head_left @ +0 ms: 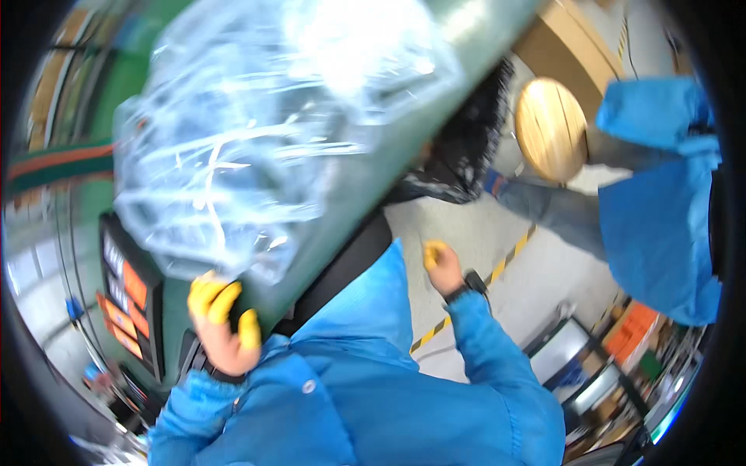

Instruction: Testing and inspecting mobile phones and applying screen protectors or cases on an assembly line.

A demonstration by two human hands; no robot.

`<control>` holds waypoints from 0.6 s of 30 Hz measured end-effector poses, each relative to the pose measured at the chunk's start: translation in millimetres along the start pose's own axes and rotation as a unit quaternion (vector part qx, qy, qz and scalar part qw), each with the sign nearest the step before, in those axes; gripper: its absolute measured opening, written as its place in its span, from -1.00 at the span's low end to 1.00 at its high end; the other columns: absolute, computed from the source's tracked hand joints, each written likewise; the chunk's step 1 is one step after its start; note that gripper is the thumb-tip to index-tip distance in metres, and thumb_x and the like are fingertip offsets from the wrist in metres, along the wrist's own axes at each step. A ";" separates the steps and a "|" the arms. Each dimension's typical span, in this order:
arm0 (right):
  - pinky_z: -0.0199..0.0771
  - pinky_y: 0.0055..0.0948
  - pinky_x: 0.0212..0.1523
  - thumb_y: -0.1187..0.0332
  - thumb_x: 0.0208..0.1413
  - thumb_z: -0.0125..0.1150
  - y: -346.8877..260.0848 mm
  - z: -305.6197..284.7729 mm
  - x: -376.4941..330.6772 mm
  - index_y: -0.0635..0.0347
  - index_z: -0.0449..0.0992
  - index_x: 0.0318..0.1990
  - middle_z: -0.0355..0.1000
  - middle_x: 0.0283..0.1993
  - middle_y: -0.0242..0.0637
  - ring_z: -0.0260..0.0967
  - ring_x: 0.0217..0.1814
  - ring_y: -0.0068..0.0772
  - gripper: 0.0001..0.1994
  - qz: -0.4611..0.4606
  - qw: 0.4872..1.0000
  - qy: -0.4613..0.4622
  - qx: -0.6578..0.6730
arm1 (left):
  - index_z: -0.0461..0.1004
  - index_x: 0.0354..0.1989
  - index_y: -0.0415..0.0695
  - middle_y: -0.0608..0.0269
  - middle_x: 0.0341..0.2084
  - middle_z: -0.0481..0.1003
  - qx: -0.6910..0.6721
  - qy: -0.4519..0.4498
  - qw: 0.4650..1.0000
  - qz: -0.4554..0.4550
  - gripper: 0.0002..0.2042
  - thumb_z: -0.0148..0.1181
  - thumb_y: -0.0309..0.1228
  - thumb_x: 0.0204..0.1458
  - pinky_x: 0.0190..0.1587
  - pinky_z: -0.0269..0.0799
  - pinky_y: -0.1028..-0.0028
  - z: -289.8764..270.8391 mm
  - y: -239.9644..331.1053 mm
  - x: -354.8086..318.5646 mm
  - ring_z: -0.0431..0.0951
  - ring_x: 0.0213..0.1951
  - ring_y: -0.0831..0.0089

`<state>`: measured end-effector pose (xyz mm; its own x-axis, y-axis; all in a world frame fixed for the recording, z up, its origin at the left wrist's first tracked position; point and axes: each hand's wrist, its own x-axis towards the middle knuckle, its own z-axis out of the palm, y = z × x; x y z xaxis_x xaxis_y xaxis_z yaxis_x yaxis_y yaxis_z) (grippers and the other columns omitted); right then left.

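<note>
A large heap of clear plastic bags (pixel 225 163) lies on the green work surface (pixel 350 210), its folds shining under the light. My left hand (pixel 221 326), with yellow coverings on its fingers, is at the heap's near edge. Its thumb stands apart from the fingers, and the fingertips meet or nearly meet the plastic. Out to the right, over the floor, is my right hand (pixel 443 268), also with yellow finger coverings. Its fingers are curled closed; whatever may be in them is too small and blurred to make out.
Beyond the surface's right edge is a black plastic bag (pixel 458 147). A round wooden stool top (pixel 552 130) and a cardboard box (pixel 571 46) stand farther right. A person in blue (pixel 657 225) is close by. Yellow-black tape (pixel 509 260) marks the floor.
</note>
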<state>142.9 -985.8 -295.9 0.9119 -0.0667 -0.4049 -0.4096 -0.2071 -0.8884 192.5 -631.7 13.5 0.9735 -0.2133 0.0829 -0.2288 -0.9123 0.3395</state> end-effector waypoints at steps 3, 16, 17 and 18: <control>0.42 -0.49 -0.24 0.58 0.07 0.20 -92.3 -30.9 -43.9 0.23 0.46 -0.21 0.43 -0.31 -0.32 0.36 -0.26 -0.54 -0.86 -0.054 0.991 -0.100 -0.066 | 0.45 -0.09 -0.19 0.02 -0.11 0.46 -0.075 0.042 0.996 0.033 -0.65 0.23 -0.52 -0.14 0.20 0.19 -0.04 -3.0 -5.4 3.1 0.41 0.04 -0.02; 0.43 -0.19 -0.08 0.57 -0.34 0.24 -436.3 46.6 -125.5 0.08 0.51 -0.39 0.36 -0.36 -0.33 0.36 -0.27 -0.18 -0.75 -0.501 0.714 -0.470 -0.135 | 0.54 -0.23 -0.20 0.11 -0.27 0.58 -0.452 0.118 0.884 -0.022 -0.88 0.19 -0.46 0.09 -0.09 0.47 0.35 -20.0 0.6 -82.6 0.58 -0.24 0.25; 0.43 -0.19 -0.08 0.57 -0.34 0.24 -442.1 63.6 -130.5 0.08 0.51 -0.39 0.36 -0.36 -0.33 0.36 -0.27 -0.18 -0.75 -0.507 0.704 -0.478 -0.140 | 0.52 -0.16 -0.23 0.10 -0.25 0.58 -0.573 0.076 0.810 -0.095 -0.78 0.08 -0.33 0.18 -0.08 0.47 0.36 -27.4 2.5 -95.0 0.58 -0.23 0.27; 0.42 -0.17 -0.03 0.55 -0.35 0.26 -443.3 79.7 -135.4 0.08 0.52 -0.39 0.36 -0.33 -0.34 0.36 -0.24 -0.19 -0.75 -0.553 0.664 -0.478 -0.156 | 0.49 -0.09 -0.27 0.09 -0.23 0.58 -0.681 0.028 0.713 -0.164 -0.66 -0.02 -0.21 0.27 -0.07 0.47 0.36 -33.3 5.1 -108.5 0.58 -0.22 0.30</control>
<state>199.0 -807.2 135.6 0.1571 0.9144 0.3732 0.6583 0.1847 -0.7298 85.6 -601.6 37.4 0.9826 -0.0170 -0.1847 0.1819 0.2833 0.9416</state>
